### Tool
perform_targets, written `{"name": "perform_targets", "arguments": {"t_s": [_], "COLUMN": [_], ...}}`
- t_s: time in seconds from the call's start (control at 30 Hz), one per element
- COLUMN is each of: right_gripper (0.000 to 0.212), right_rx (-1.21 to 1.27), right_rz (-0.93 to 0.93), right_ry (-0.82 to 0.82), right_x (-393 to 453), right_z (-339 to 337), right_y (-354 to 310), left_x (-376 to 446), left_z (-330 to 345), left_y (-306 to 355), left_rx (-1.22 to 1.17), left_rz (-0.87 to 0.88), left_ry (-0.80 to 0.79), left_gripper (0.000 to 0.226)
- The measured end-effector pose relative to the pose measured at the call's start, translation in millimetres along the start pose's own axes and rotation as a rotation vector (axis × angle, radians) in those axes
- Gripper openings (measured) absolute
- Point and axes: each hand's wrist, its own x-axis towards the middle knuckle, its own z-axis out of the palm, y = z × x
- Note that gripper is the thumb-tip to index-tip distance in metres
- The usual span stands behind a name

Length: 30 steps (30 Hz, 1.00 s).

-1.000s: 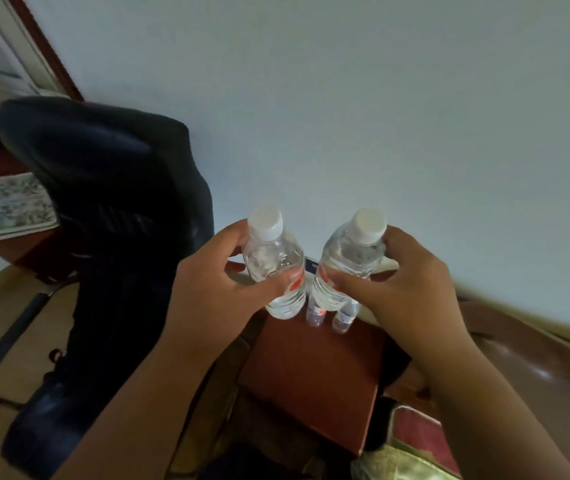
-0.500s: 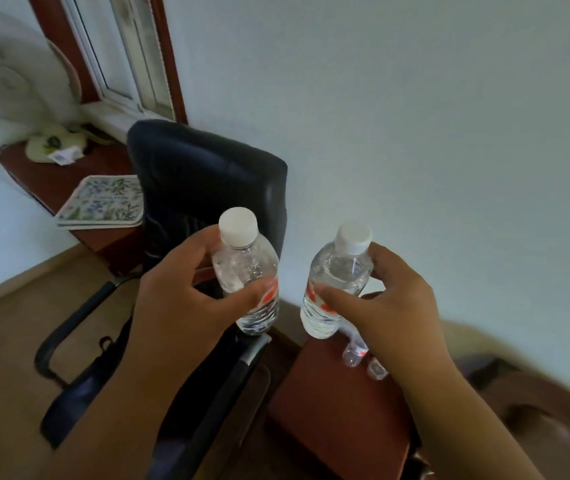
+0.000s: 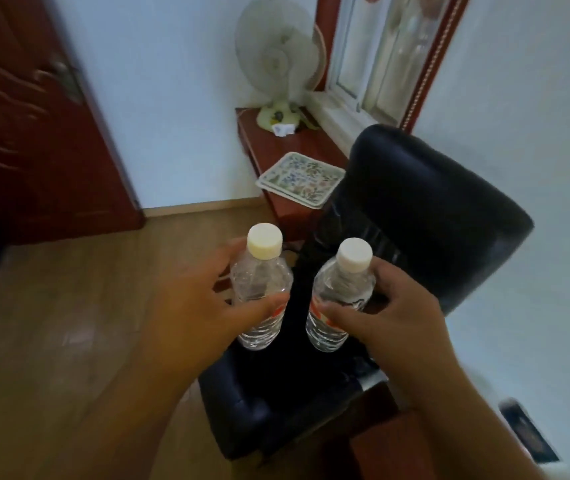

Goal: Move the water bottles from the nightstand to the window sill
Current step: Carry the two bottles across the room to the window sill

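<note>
— Counted two clear plastic water bottles, white screw caps, upright, held in the air above a black leather office chair (image 3: 425, 216). Left water bottle (image 3: 262, 292) wrapped by the left hand (image 3: 190, 306), thumb across a red-and-white label; right water bottle (image 3: 340, 299) clasped the same way by the right hand (image 3: 397, 317).

— Any writing legible on those labels?

— None; mostly hidden under the thumbs, the rest too blurred. Bottles side by side, close but apart.

— And around them?

— Chair backrest rising at 2 o'clock from the bottles, between them and the white window sill (image 3: 339, 112) at 1 o'clock. Dark red wooden side table (image 3: 276, 147) at 12 o'clock, below the sill, carrying one white table fan (image 3: 276, 67) with a pale green base and one square floral-patterned tray (image 3: 300, 178). One small white tag beside the fan's base, print unreadable. Dark red wooden door (image 3: 34, 126) at 10 o'clock. Wooden plank floor (image 3: 69, 323) at 9 o'clock. Red-brown wooden nightstand corner (image 3: 380, 452) at 5 o'clock, behind the right forearm.
</note>
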Motion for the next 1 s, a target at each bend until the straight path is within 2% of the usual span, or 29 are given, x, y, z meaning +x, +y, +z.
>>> {"name": "perform_targets", "arguments": {"t_s": [0.17, 0.33, 0.47, 0.63, 0.8, 1.0], "right_gripper": [0.058, 0.067, 0.049, 0.078, 0.074, 0.077], "right_rx": [0.08, 0.111, 0.079, 0.064, 0.035, 0.085], "right_rz": [-0.167, -0.292, -0.38, -0.437, -0.636, -0.809], "right_ry": [-0.283, -0.565, -0.775, -1.048, -1.183, -1.279], "right_x": [35.1, 44.3, 35.3, -0.9, -44.5, -94.6], "right_z": [62.7, 118.3, 155.2, 181.5, 192.2, 199.8], "right_y": [-29.9, -57.6, -71.9, -85.7, -106.4, -129.1], "left_x": [-42.7, -100.0, -150.5, -213.8, -265.6, -311.6], "left_z": [-52.7, -86.2, -86.9, -70.2, -52.8, -45.3], "left_y": [-17.2, -6.0, 14.4, 43.0, 72.6, 98.4], "left_rx": [0.159, 0.382, 0.513, 0.593, 0.605, 0.59], "left_rz": [-0.182, -0.365, -0.521, -0.668, -0.793, -0.837], "left_ry": [0.244, 0.485, 0.652, 0.843, 0.997, 1.193], "left_gripper": [0.077, 0.08, 0.082, 0.078, 0.077, 0.077]}}
